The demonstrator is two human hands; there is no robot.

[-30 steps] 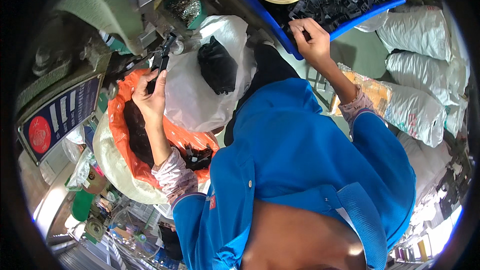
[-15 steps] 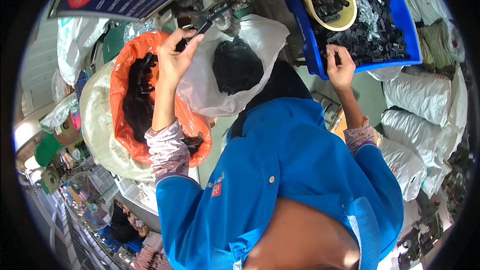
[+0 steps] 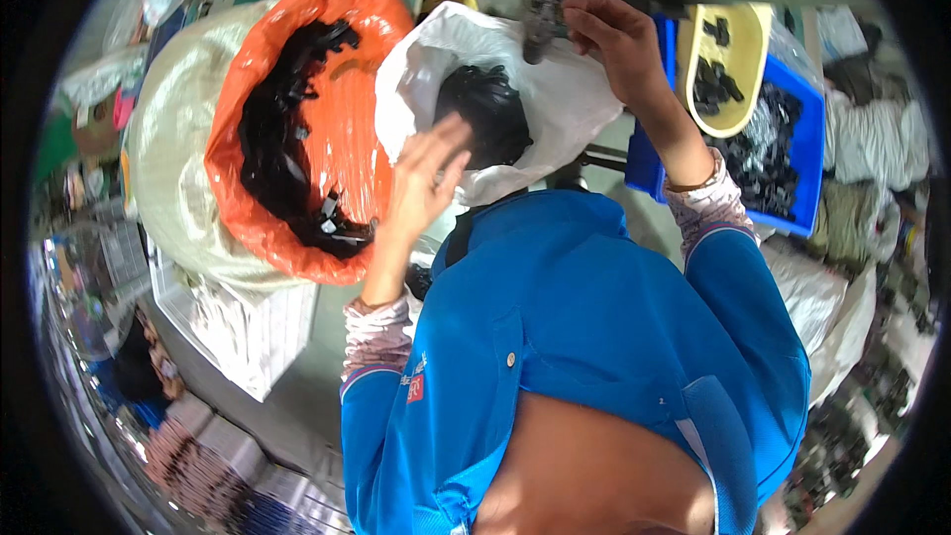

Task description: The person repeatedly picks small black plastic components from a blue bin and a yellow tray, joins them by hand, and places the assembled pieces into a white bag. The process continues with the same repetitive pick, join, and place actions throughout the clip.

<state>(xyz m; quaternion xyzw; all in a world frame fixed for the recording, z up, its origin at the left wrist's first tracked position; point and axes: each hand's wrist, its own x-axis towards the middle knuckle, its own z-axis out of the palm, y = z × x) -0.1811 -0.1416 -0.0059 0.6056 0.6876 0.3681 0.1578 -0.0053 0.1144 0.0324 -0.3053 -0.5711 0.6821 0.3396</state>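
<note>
My left hand [image 3: 424,178] is at the near left rim of a white plastic bag [image 3: 401,89]. Its fingers are stretched out and somewhat blurred, with nothing seen in them. Inside that bag lies a heap of black plastic pieces [image 3: 485,114]. My right hand [image 3: 619,45] is raised over the bag's far right side, thumb and fingers drawn together beside a metal machine part [image 3: 543,20]. What those fingers hold, if anything, is too small to make out.
Left of the white bag stands an orange bag [image 3: 347,129] with black pieces in it. To the right, a blue bin [image 3: 807,168] holds small black parts, with a yellow tray [image 3: 696,89] on it. A white crate [image 3: 258,337] sits lower left.
My left hand has come down and no longer shows the long black piece it held. From the blue bin, my right hand has moved left and up to the machine. The view has also shifted.
</note>
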